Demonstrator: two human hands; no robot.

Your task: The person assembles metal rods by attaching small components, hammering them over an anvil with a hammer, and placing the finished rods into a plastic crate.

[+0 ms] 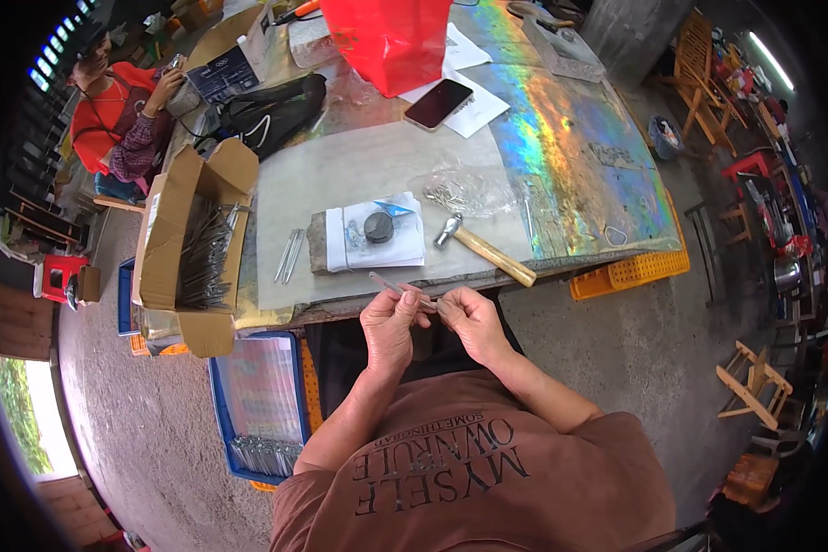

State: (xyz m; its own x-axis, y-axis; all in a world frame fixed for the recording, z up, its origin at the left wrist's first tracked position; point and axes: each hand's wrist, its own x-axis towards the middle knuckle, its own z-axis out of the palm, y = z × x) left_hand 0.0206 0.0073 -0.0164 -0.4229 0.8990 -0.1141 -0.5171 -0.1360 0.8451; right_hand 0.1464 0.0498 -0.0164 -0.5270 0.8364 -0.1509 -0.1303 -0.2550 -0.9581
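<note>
Just off the table's near edge, my left hand [389, 327] is closed round a thin, pale, see-through-looking rod [385, 281], whose far end sticks out past the fingers. My right hand [470, 322] pinches close beside it, at the rod's near end; what its fingertips grip is too small to make out. Beyond the hands lies a stone-like block topped with white paper [403, 255], bearing a round black disc [378, 227]. A ball-peen hammer [488, 255] with a wooden handle rests to its right. Several slim metal rods [290, 256] lie left of the block.
An open cardboard box [163, 241] of metal rods stands at the table's left. A clear bag [469, 191] holds small metal pieces. Farther back are a phone [439, 104] and a red bag [386, 41]. A blue crate [219, 405] sits below; another person [120, 120] sits far left.
</note>
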